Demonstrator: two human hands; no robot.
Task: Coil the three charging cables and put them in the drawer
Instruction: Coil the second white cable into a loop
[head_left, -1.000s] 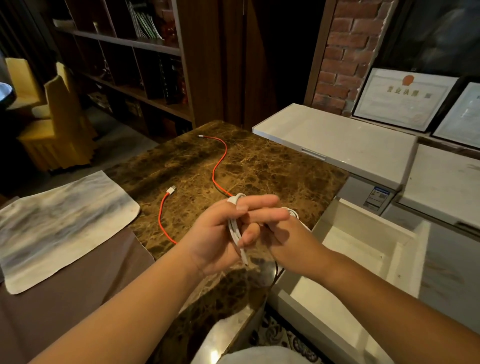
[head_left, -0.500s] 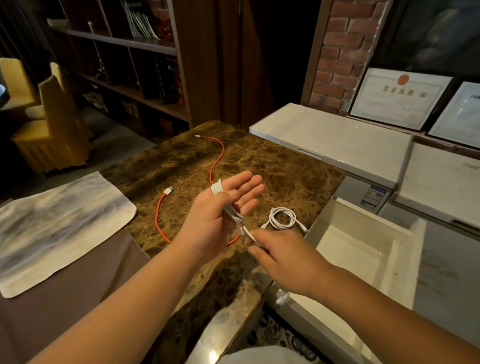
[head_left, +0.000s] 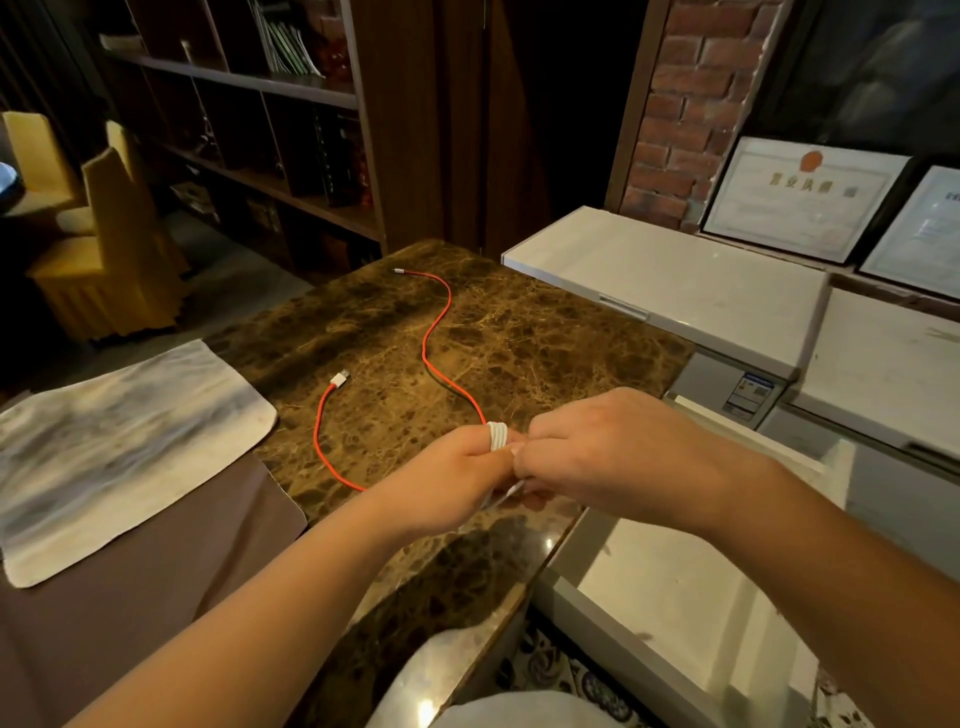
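Both hands meet above the near edge of the table (head_left: 519, 332) in the head view: the left hand (head_left: 457, 480) is curled with several loops of a white cable (head_left: 497, 435) wound over its fingers, gripping the coil, and the right hand (head_left: 608, 452) comes in from the right with its fingers bent down against the left fingertips, pinching the loose white end that shows as a thin strand just beneath the two hands. A red cable (head_left: 435, 332) lies uncoiled on the brown marbled top, running in a loose wave from a white plug near the far edge toward the hands, then looping back to a second white plug left of the middle; its near bend passes behind the left wrist. An open white drawer (head_left: 675, 587) sits just right of the table, below the right forearm, with its pale floor showing. A grey and white cloth (head_left: 119, 447) lies flat on the left part of the surface, well apart from the red cable. Beyond the drawer stands a white chest freezer (head_left: 675, 280), with framed certificates (head_left: 800, 197) leaning on the wall behind it and a brick pillar (head_left: 680, 104) beside them. Dark bookshelves (head_left: 260, 130) fill the far left, with yellow chairs (head_left: 104, 244) in front of them
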